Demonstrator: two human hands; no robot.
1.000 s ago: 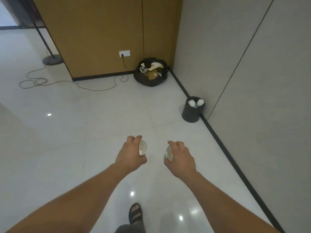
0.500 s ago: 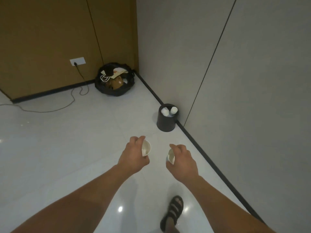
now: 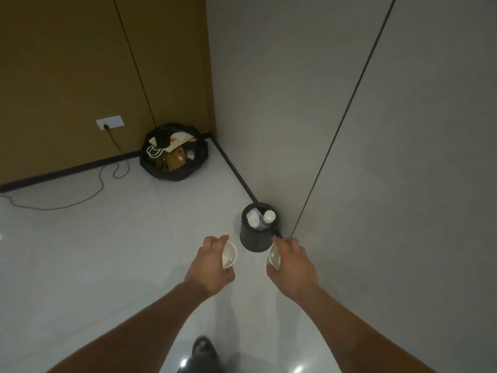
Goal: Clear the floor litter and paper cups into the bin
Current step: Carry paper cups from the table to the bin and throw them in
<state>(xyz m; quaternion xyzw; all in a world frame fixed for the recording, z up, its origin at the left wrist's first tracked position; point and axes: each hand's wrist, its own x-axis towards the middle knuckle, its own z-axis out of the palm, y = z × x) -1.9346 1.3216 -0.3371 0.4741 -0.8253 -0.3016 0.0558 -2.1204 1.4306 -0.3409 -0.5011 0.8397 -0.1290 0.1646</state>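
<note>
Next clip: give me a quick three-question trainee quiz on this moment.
1. True or false: the left hand and the right hand each hold a paper cup.
2. The black bin stands: A) beside the grey wall; B) out in mid-room; C) on a shelf.
3. Fill in: a white-capped ____ stands in the bin.
Key: 1 true; 2 A; 3 bottle.

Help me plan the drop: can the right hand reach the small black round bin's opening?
Probably yes. The right hand, gripping a white paper cup, is close to the small black round bin; nothing lies between them, and its mouth is open, though holding litter.
</note>
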